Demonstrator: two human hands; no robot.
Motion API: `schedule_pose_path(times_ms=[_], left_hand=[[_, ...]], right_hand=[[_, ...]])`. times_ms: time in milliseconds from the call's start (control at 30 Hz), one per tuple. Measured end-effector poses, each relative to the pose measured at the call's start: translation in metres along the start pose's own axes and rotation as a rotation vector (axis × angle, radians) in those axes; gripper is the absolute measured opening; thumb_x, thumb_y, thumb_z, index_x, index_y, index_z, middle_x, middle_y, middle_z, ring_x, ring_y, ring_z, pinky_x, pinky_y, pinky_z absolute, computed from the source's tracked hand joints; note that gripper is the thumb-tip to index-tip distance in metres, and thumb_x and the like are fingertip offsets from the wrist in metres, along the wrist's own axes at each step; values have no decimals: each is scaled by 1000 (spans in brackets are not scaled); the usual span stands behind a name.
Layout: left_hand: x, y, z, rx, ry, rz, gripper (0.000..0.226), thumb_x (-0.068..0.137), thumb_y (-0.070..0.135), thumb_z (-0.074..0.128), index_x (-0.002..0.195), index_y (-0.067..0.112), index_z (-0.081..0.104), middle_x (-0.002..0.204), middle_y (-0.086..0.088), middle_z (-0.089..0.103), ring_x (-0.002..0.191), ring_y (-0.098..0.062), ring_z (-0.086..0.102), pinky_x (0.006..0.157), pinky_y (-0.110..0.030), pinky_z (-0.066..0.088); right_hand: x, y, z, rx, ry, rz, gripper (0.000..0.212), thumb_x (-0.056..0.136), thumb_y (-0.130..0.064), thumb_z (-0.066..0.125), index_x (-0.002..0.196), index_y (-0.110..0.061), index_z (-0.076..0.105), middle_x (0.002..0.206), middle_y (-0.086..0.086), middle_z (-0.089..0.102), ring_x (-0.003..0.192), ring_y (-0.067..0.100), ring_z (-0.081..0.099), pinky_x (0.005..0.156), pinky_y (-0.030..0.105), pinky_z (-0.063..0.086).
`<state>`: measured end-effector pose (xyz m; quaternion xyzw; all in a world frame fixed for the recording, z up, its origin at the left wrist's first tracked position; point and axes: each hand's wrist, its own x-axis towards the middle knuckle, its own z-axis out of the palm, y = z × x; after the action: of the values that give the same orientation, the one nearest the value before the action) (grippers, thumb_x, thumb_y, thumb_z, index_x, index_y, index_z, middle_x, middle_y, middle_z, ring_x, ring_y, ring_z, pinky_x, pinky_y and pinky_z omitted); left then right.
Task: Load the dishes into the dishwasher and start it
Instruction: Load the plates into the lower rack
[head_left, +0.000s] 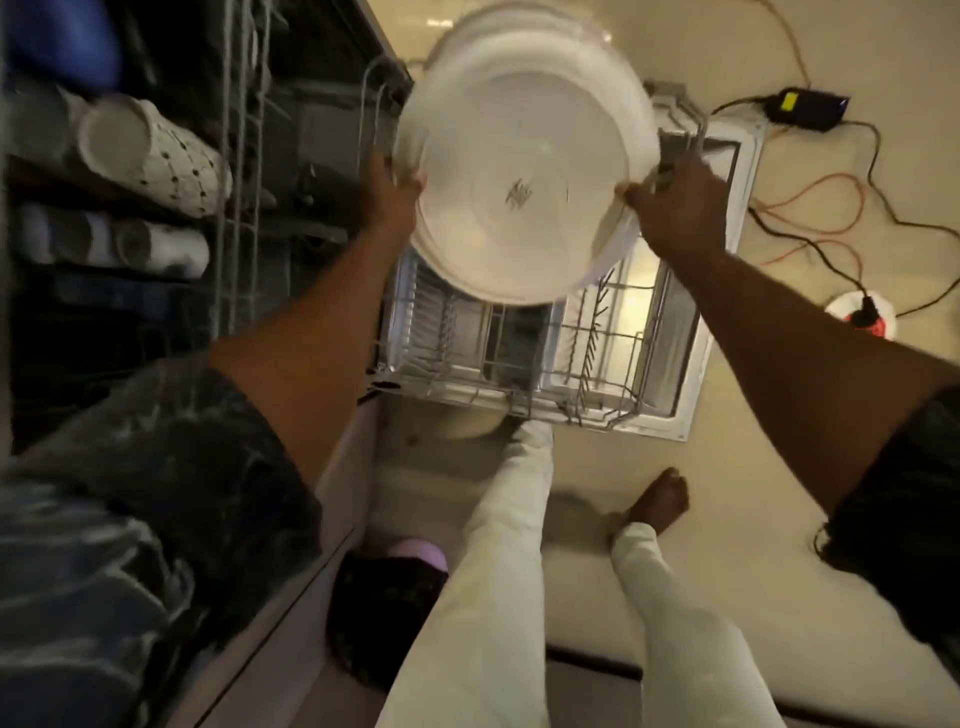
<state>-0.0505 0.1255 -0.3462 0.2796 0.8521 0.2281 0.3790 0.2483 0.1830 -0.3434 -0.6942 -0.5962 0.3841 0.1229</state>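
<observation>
Plates (524, 197) between hands (395, 200) (675, 210), above open rack (597, 364).

Both hands hold a large round white plate (524, 182) by its edges, the left hand (389, 195) and the right hand (675, 208), above the pulled-out wire lower rack (587, 358).

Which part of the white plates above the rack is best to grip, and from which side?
Grip the rim at two opposite edges, from left and right. The plates are wide, round and seem stacked, tilted with the underside showing, so one hand may let them slip. The left hand and right hand hold them this way over the rack.
</observation>
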Motion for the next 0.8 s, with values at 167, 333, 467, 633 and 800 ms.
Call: schedule_pose_path(times_ms=[167, 333, 467, 633, 800], left_hand=[[51, -6, 16, 119, 44, 137, 40, 99, 31, 58, 134, 12, 50, 125, 3, 63, 104, -8, 56, 71, -10, 43], [74, -13, 27, 165, 58, 169, 39, 99, 25, 58, 134, 10, 49, 124, 2, 64, 98, -4, 54, 63, -4, 44], [79, -19, 28, 181, 54, 171, 42, 98, 23, 60, 137, 12, 47, 132, 0, 62, 107, -8, 56, 84, -18, 45], [91, -24, 30, 162, 35, 191, 39, 98, 22, 60, 134, 14, 49, 131, 0, 63, 113, -13, 60, 89, -22, 49], [106, -30, 32, 139, 28, 155, 43, 98, 16, 60, 138, 14, 45, 132, -3, 61, 115, -15, 60, 87, -24, 54]], right_hand=[[22, 6, 30, 16, 73, 10, 54, 79, -51, 69, 121, -17, 65, 113, -2, 71, 102, 12, 64, 77, 20, 42], [21, 11, 50, 50, 99, -1, 52, 82, -44, 69, 123, -12, 62, 108, -5, 71, 97, 8, 63, 69, 4, 39], [19, 21, 64, 4, 96, 3, 53, 84, -46, 68, 121, -8, 60, 112, 2, 71, 102, 17, 66, 75, 18, 40], [22, 21, 72, -10, 103, 19, 53, 85, -48, 69, 120, -9, 60, 112, 3, 71, 102, 19, 67, 80, 23, 47], [15, 21, 78, -38, 51, 9, 49, 87, -50, 68, 115, -10, 60, 108, 5, 71, 96, 21, 65, 82, 33, 52]])
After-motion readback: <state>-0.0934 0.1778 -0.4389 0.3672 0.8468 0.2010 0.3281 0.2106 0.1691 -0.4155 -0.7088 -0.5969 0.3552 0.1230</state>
